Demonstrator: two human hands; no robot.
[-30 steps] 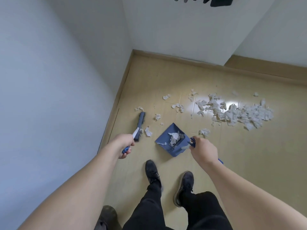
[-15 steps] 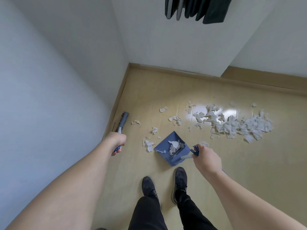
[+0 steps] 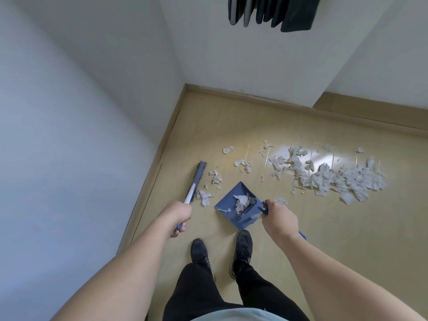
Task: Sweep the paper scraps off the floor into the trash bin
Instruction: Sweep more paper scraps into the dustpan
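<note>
Blue plastic marks both tools: the left hand [image 3: 178, 216] has its fingers wrapped round the handle of a small brush [image 3: 194, 184], whose dark bristled head lies near the baseboard [image 3: 171, 137] on the left, pointing away from the person; the right hand [image 3: 279, 218] grips the handle of a blue dustpan [image 3: 228, 201], which sits on the pale wooden floor [image 3: 324, 239] just ahead of two black shoes [image 3: 242, 249], its open mouth turned toward the brush; a few crumpled white paper scraps [image 3: 242, 201] already lie inside the pan against its ribbed back edge; more loose scraps [image 3: 205, 196] rest on the floor between the brush and the pan, one close to the bristles and another beside the pan's mouth; smaller bits are scattered farther out toward the corner; a much larger heap of torn paper [image 3: 335, 179] spreads across the floor to the right, well apart from the pan, partly under a bright patch of reflected light; white walls [image 3: 69, 112] meet at the corner ahead; dark cloth [image 3: 273, 12] hangs at the top edge of the view; no trash bin can be seen from this angle.
</note>
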